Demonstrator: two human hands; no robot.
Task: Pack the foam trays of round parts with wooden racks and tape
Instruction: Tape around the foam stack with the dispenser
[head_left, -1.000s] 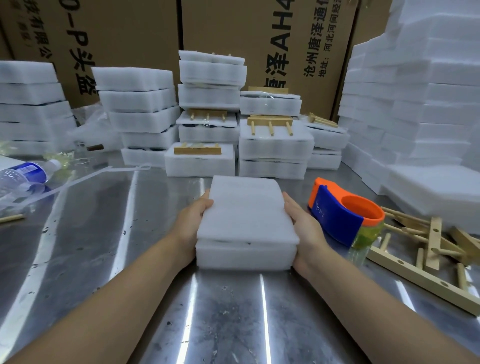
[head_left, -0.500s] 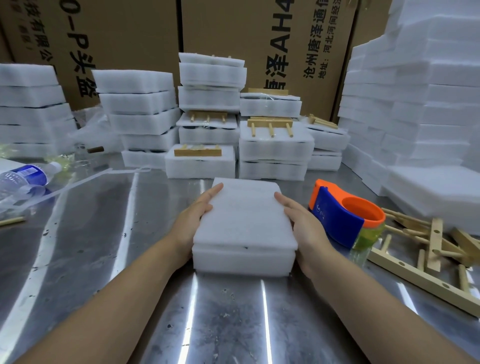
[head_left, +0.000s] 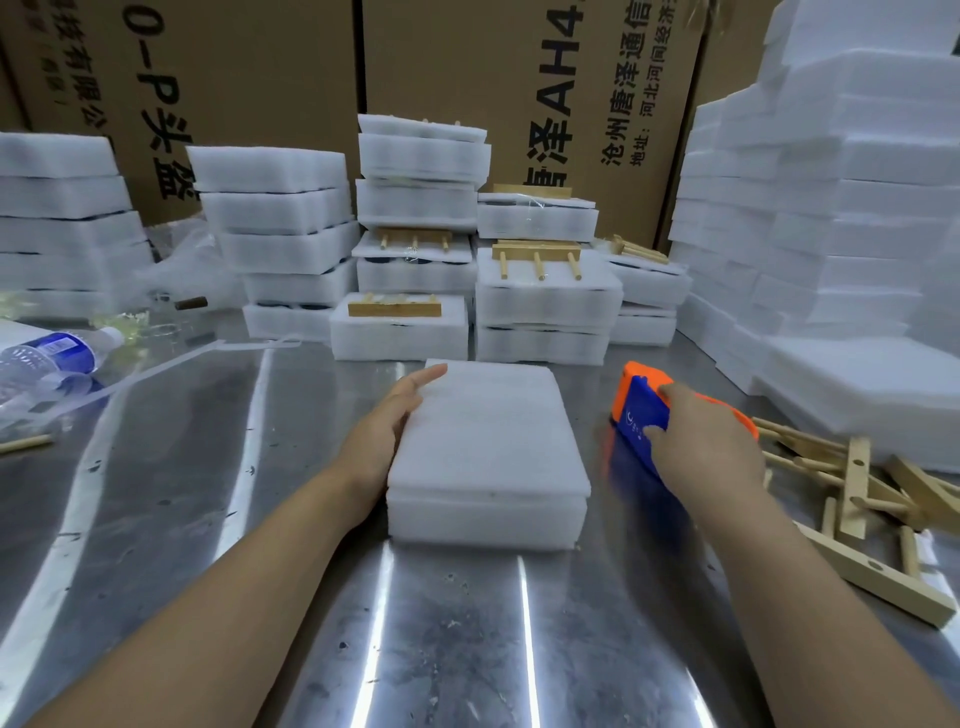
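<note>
A white foam tray pack (head_left: 488, 447), a lid layer over a base layer, lies on the metal table in front of me. My left hand (head_left: 387, 431) rests flat against its left side, fingers straight. To its right sits the orange and blue tape dispenser (head_left: 636, 415). My right hand (head_left: 701, 441) is on it, thumb on the blue side and fingers curled over the orange top. Loose wooden racks (head_left: 857, 488) with pegs lie at the right. The round parts are hidden inside the foam.
Stacks of packed foam trays (head_left: 415, 218), some with wooden racks taped on top, stand behind. Tall plain foam stacks (head_left: 831, 234) fill the right, cardboard boxes (head_left: 571, 78) the back. A plastic bottle (head_left: 47, 356) and tape scraps lie at left.
My right hand left the foam pack's right side and moved right onto the tape dispenser. My left hand stays on the pack's left side.
</note>
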